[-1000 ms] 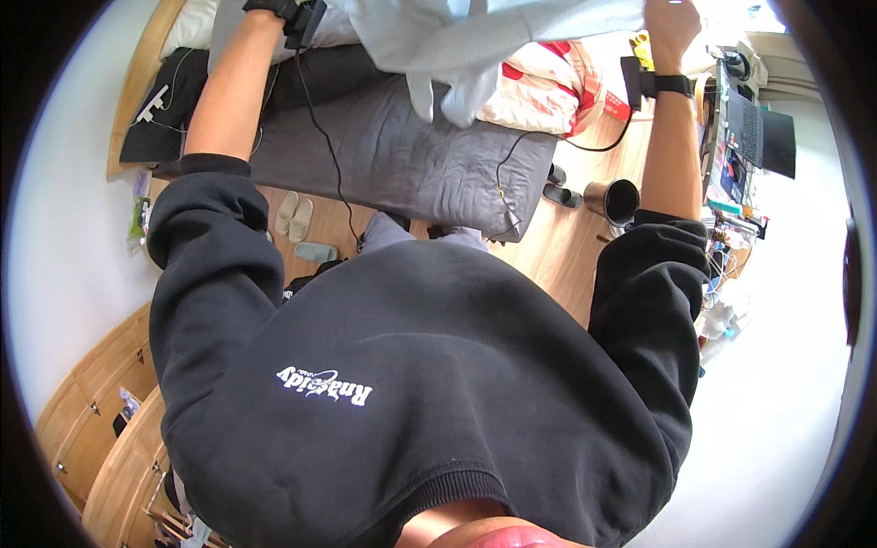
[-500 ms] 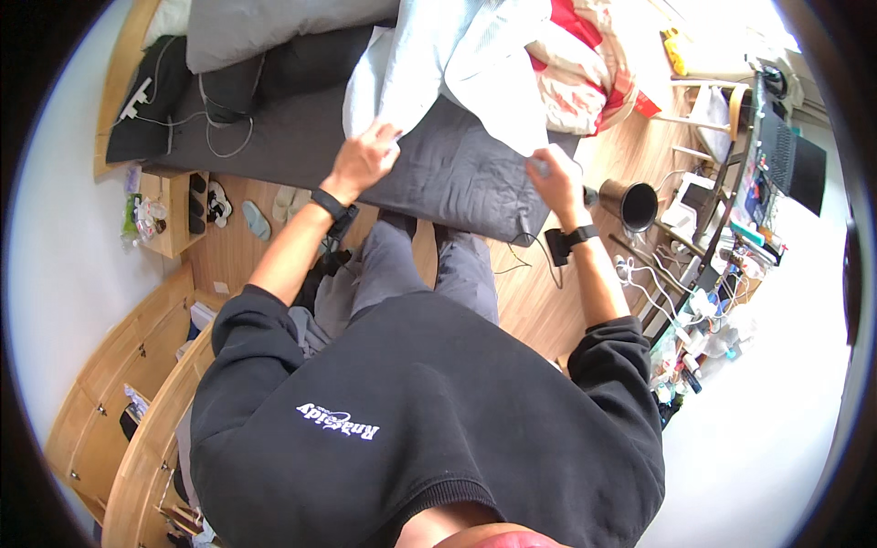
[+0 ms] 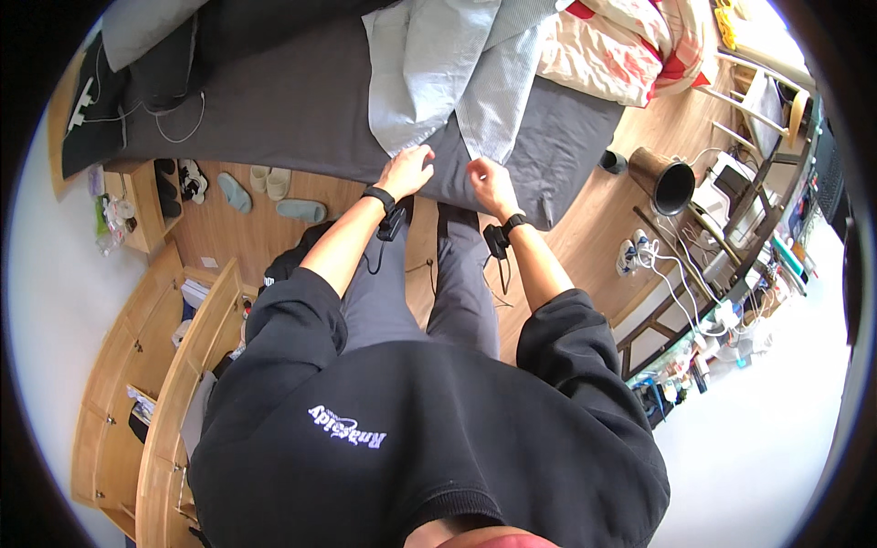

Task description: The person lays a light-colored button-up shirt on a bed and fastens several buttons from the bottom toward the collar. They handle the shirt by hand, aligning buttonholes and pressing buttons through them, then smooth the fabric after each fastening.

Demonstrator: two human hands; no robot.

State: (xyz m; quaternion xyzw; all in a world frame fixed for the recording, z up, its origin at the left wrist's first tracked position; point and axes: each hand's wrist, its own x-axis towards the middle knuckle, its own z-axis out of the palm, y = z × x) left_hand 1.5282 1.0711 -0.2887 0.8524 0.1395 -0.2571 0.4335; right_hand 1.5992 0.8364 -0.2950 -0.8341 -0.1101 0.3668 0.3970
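Note:
A pale blue-grey striped cloth lies over the dark grey bed, two of its flaps hanging toward me. My left hand is closed at the tip of the left flap, its fingers curled inward. At the lower end of the right flap, my right hand is closed too, fingers bent toward the left hand. A narrow gap over the bed's near edge separates the hands. How much cloth sits inside each grip is hidden by the fingers. Both wrists wear black straps with small devices.
A red and cream quilt is bunched at the bed's far right. Right of the bed stand a dark bin, a chair and a cluttered desk with cables. Slippers lie on the floor at left, near an open wooden cabinet.
My hands have come closer together, the right one moving left and the left one right. The cloth's flaps now hang narrower and nearer each other. The view has shifted.

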